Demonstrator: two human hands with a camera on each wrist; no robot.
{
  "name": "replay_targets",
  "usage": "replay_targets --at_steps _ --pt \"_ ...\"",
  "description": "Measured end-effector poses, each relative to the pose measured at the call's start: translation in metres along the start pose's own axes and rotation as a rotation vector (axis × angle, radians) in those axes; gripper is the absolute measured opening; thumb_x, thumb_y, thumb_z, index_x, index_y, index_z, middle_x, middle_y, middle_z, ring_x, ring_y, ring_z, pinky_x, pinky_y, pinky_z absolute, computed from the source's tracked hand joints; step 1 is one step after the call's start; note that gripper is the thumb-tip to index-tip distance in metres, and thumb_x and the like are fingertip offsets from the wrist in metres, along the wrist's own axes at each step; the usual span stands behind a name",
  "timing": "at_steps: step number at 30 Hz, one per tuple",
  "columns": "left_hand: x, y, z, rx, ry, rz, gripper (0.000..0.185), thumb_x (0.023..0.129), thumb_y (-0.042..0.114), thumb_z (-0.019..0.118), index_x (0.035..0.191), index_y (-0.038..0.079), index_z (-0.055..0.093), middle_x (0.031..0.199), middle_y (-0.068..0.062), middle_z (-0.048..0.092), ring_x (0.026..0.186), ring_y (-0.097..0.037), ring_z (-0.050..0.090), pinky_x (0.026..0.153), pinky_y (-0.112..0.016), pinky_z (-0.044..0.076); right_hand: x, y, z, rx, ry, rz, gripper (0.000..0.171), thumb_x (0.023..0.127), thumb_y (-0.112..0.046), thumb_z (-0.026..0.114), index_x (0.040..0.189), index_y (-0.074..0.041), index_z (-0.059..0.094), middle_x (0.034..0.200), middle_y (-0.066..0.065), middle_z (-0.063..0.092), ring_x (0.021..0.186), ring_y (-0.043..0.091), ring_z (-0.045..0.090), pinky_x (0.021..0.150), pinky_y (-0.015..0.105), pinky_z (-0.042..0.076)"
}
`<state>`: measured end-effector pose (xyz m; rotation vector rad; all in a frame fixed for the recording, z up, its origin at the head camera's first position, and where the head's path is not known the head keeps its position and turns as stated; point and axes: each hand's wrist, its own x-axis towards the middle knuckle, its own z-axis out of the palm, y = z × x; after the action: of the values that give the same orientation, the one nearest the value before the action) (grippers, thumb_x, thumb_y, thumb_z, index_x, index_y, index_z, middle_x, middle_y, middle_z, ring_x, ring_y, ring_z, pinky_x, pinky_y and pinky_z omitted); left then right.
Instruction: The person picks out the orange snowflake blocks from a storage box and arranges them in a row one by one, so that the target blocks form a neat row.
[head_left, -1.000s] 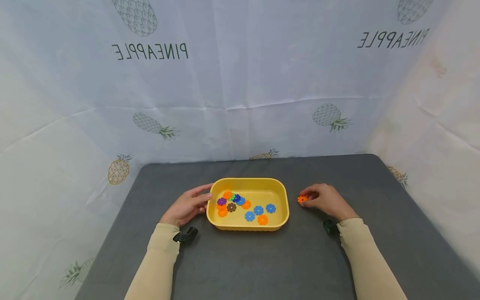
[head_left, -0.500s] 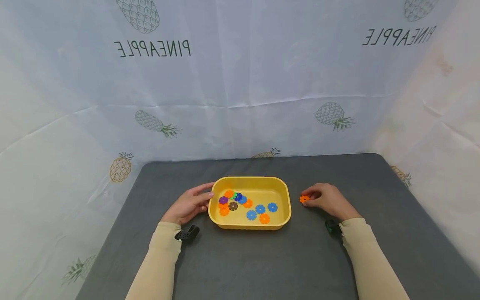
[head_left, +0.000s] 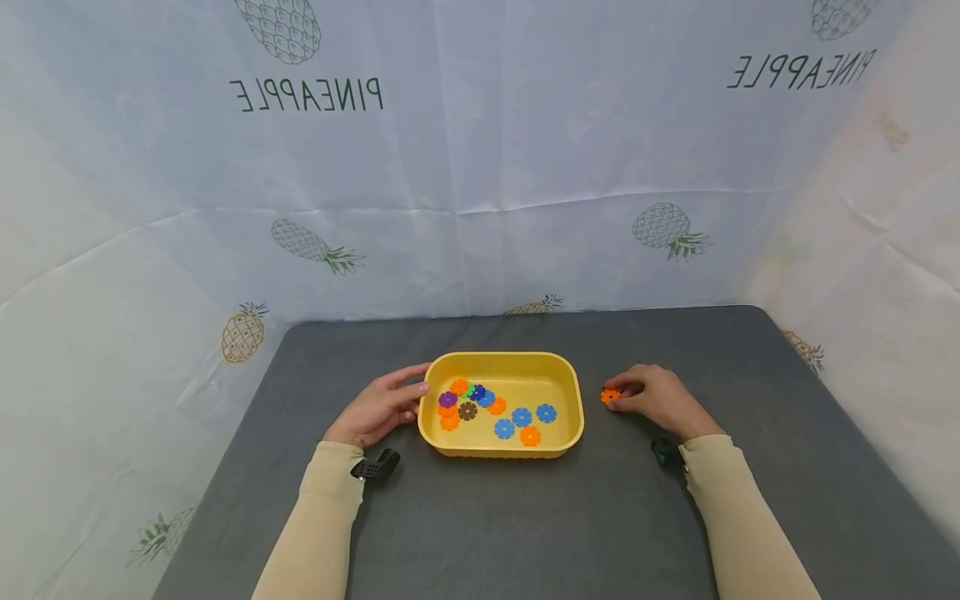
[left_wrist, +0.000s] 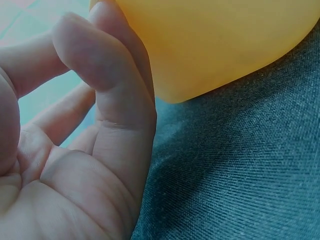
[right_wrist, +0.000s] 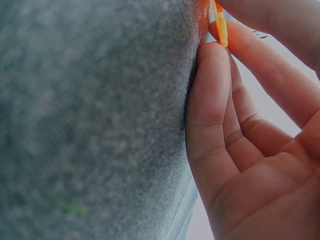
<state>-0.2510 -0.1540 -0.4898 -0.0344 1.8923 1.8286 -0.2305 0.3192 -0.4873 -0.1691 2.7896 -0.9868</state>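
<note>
In the head view, a yellow plastic tray stands mid-table with several notched plastic discs inside, orange, blue, purple, green and brown. My left hand holds its left end, thumb tip at the rim and other fingers along the outside. The left wrist view shows bent fingers right at the tray's outer wall. To the right of the tray, my right hand pinches an orange notched disc between thumb and fingers. Seen edge-on in the right wrist view, that disc is close over the tabletop.
Beneath everything is a dark grey tabletop. White cloth printed with pineapples hangs behind the table's far edge and along both sides. Inside the tray, a blue disc lies near the right end and a brown disc toward the left.
The whole head view has shifted slightly, moving the scene a little right and up. Both hands keep their places beside the tray, the right with the orange disc throughout.
</note>
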Motion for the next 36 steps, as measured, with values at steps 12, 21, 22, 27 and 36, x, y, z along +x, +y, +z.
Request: replay_targets --at_steps 12,21,22,27,36 --pt "-0.001 -0.003 -0.003 -0.013 -0.003 0.010 0.060 0.093 0.036 0.073 0.148 0.026 0.050 0.115 -0.012 0.063 0.077 -0.019 0.058 0.073 -0.025 0.053 -0.005 -0.005 -0.005 -0.026 0.005 0.001 0.047 0.085 -0.038 0.081 0.127 -0.018 0.071 0.113 0.004 0.067 0.096 0.019 0.060 0.080 0.036 0.054" --pt "0.000 -0.004 -0.004 -0.009 -0.021 0.032 0.056 0.094 0.035 0.071 0.146 0.027 0.052 0.122 -0.013 0.062 0.078 -0.019 0.059 0.074 -0.025 0.055 -0.007 -0.064 -0.022 -0.102 -0.023 -0.146 0.040 0.086 -0.031 0.081 0.123 -0.020 0.072 0.117 0.003 0.068 0.103 0.020 0.063 0.088 0.042 0.057" --pt "0.000 -0.004 -0.004 -0.007 -0.021 0.033 0.056 0.094 0.036 0.071 0.146 0.028 0.052 0.122 -0.013 0.062 0.078 -0.019 0.059 0.075 -0.025 0.055 -0.005 -0.076 -0.024 -0.119 -0.039 -0.182 0.037 0.086 -0.030 0.081 0.121 -0.020 0.073 0.116 0.002 0.068 0.102 0.019 0.063 0.088 0.041 0.057" --pt "-0.001 -0.003 -0.005 -0.007 -0.035 0.026 0.058 0.094 0.036 0.072 0.147 0.027 0.051 0.125 -0.014 0.062 0.079 -0.019 0.060 0.076 -0.026 0.055 0.005 -0.132 -0.017 -0.245 -0.186 -0.341 0.028 0.085 -0.024 0.082 0.112 -0.023 0.075 0.107 -0.004 0.069 0.099 0.020 0.063 0.086 0.035 0.056" --pt "-0.004 0.000 -0.006 -0.026 -0.032 0.026 0.053 0.096 0.032 0.070 0.146 0.028 0.053 0.126 -0.015 0.062 0.079 -0.018 0.060 0.076 -0.026 0.055 0.020 -0.185 0.029 -0.460 -0.493 -0.460 0.021 0.085 -0.021 0.083 0.105 -0.018 0.078 0.099 -0.002 0.073 0.086 0.011 0.059 0.082 0.029 0.054"
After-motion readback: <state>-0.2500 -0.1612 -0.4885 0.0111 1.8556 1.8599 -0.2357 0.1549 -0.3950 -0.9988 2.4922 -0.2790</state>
